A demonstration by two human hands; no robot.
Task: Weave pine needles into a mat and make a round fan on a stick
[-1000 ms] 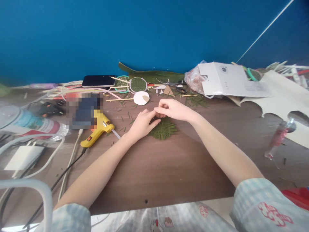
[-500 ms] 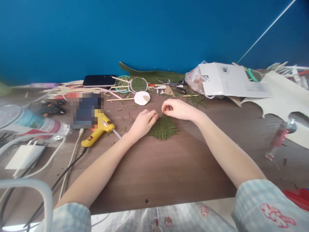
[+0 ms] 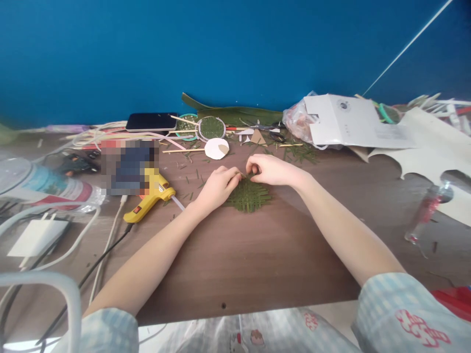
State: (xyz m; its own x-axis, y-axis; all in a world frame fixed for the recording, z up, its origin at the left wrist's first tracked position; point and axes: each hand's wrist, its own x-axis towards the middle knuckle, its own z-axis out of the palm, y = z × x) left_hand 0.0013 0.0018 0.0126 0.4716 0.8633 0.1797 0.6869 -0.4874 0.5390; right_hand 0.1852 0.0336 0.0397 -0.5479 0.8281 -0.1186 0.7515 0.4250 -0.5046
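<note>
sleeves (image 3: 401,314): pale blue-white check | red print | forearms bare

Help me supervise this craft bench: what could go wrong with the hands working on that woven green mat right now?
The woven green mat looks loosely laid; both the left hand and the right hand pinch at its far edge, so a tug might pull strips out. The yellow glue gun lies beside the left forearm with its nozzle pointing toward it; if hot, it could burn. Its cord could snag.

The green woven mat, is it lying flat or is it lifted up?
Flat. The green woven mat lies spread on the brown table; the left hand and right hand pinch at its far edge.
</note>
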